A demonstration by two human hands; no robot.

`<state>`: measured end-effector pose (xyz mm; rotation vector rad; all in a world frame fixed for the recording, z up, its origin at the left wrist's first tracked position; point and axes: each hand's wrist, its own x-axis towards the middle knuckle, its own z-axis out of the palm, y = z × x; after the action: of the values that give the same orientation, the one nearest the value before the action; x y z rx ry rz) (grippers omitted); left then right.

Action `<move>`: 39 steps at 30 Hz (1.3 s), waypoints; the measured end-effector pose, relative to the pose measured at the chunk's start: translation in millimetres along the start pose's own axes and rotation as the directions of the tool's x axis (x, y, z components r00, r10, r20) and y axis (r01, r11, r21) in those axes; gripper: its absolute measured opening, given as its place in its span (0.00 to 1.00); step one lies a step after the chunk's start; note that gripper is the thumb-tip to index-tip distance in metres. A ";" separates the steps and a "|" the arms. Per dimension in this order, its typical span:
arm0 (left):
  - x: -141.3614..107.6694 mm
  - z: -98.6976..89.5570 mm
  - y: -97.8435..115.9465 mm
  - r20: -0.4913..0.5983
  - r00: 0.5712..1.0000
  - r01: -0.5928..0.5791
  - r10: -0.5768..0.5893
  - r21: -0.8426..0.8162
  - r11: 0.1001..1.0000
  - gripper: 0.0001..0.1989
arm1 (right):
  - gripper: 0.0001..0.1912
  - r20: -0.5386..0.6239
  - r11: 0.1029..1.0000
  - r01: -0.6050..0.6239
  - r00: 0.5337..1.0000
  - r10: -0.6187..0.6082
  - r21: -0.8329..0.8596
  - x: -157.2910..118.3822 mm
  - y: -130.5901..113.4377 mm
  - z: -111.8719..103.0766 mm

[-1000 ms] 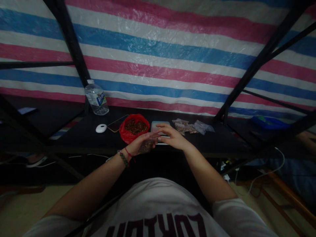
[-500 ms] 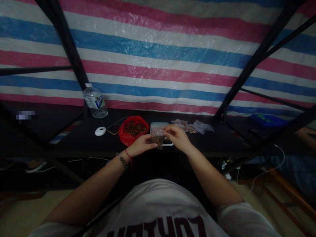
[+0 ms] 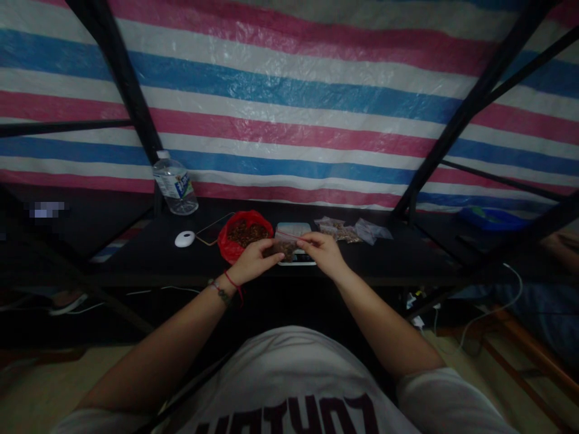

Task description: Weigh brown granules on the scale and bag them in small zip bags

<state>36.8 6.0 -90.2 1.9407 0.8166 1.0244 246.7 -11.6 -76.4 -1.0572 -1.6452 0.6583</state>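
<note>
A small clear zip bag (image 3: 286, 246) with brown bits inside is held between my two hands, over the front of a white digital scale (image 3: 295, 228). My left hand (image 3: 257, 260) grips the bag's left side between thumb and fingers. At its upper right edge my right hand (image 3: 322, 250) pinches the bag. The bag and my fingers hide part of the scale. Left of the scale sits an open red plastic bag (image 3: 227, 244) full of brown pieces, just behind my left hand.
Several filled clear bags (image 3: 337, 229) and flat empty-looking bags (image 3: 373, 231) lie right of the scale. A white mouse-like device (image 3: 184, 239) and a large plastic bottle (image 3: 176, 187) stand at the left. Black metal posts (image 3: 131, 90) frame the dark desk (image 3: 384, 259). Another person's arm shows far right.
The small bag has lifted and shifted slightly left, baring more of the scale's front. My right hand has slid down along the bag's top; my left hand has moved slightly left and up.
</note>
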 end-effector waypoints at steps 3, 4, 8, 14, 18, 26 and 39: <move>-1.0 1.4 4.0 -0.111 0.994 -0.005 0.002 -0.035 0.999 0.18 | 0.12 0.044 1.000 -0.010 0.999 0.010 0.004 -2.1 -1.9 1.9; -1.1 1.7 4.9 -0.146 0.989 0.007 -0.011 -0.027 1.000 0.16 | 0.11 0.051 1.000 -0.011 0.999 0.011 0.002 -2.5 -2.5 2.3; -0.2 1.8 5.2 -0.209 0.977 0.040 -0.042 -0.016 0.999 0.13 | 0.11 0.027 0.999 -0.036 0.999 0.036 0.013 -2.8 -3.4 4.0; 2.6 5.8 1.3 -0.323 0.944 0.055 -0.073 -0.062 0.997 0.13 | 0.11 -0.018 0.997 -0.043 0.999 0.044 0.071 -1.7 -0.1 7.0; 2.2 8.9 1.9 -0.346 0.934 0.063 -0.084 -0.072 0.995 0.12 | 0.10 -0.047 0.996 -0.044 0.998 0.048 0.082 -1.3 3.0 9.3; -3.2 12.7 10.5 -0.335 0.942 0.008 -0.024 -0.049 0.999 0.12 | 0.11 0.058 0.983 -0.090 0.995 0.081 0.162 -7.9 -4.3 16.8; -7.6 14.9 14.6 -0.233 0.971 -0.044 0.054 0.046 0.998 0.10 | 0.10 0.068 0.980 -0.098 0.994 0.087 0.171 -12.1 -10.1 19.7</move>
<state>48.7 -12.2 -86.1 1.9056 0.9287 1.2935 226.0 -25.4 -80.0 -0.9997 -1.5654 0.8865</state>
